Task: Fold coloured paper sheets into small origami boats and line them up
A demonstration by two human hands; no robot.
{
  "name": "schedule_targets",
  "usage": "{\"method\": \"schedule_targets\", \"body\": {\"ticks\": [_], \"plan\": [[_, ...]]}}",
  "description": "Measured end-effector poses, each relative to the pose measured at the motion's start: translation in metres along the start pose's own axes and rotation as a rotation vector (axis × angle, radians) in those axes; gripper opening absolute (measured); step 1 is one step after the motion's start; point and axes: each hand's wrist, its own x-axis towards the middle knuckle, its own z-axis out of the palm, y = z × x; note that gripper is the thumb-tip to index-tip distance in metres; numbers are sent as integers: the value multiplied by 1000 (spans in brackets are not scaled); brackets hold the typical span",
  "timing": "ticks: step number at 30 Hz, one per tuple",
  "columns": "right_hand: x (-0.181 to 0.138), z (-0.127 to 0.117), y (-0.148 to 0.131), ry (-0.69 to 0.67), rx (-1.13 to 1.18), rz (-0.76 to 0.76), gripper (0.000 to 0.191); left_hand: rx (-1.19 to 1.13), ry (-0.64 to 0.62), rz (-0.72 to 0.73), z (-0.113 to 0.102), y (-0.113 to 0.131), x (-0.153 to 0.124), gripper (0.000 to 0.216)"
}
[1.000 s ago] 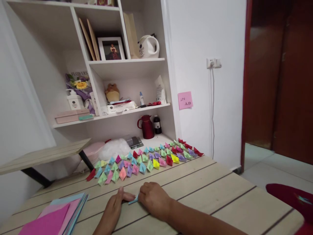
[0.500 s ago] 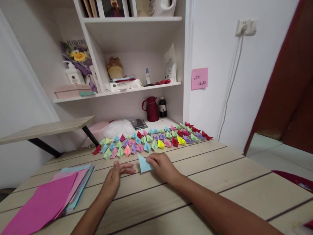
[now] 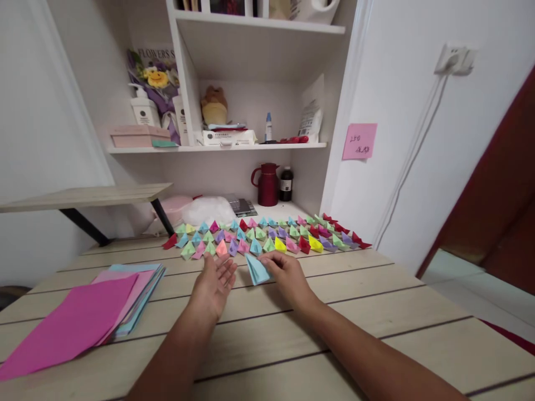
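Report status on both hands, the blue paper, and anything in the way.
Right hand pinching folded blue paper. Left hand open, empty. Paper boats beyond, not blocking.

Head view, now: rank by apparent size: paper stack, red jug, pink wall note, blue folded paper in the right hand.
1. Paper stack, clearly largest
2. Red jug and pink wall note: too alike to rank
3. Blue folded paper in the right hand, smallest

Left hand (image 3: 214,285) now palm up
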Motion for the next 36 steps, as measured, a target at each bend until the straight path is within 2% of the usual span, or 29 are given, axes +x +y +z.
{"method": "schedule_targets", "body": {"ticks": [5,7,9,11,13,16,20,23,26,30,34,36], "plan": [[1,2,3,0,90,75,24,-29,-56,75,16,-26,-16,50],[1,3,5,-48,11,67,23,2,-100,131,18,-35,-21,50],[1,2,6,-127,-166,23,21,53,-129,165,17,-42,-20,45],[2,-3,7,-206,-311,-14,18,162,-155,227,14,-46,-15,40],[3,-9,8,-245,-360,-19,17,306,-188,319,10,-47,-7,35],[4,-21,9,-288,-357,5,16,459,-234,393,5,-44,1,24],[5,-36,11,-462,-268,102,17,613,-303,486,3,-43,1,10],[5,-44,11,-550,-259,101,13,822,-388,671,3,-49,-2,13],[3,-49,9,-644,-340,15,7,1045,-411,821,2,-54,-3,20],[2,-51,5,-699,-471,-96,10,1100,-366,824,-1,-52,-3,24],[4,-55,-5,-625,-414,-3,15,1112,-447,823,-2,-44,-7,26],[6,-63,-15,-659,-343,40,25,1100,-491,806,-1,-40,-9,26]]}}
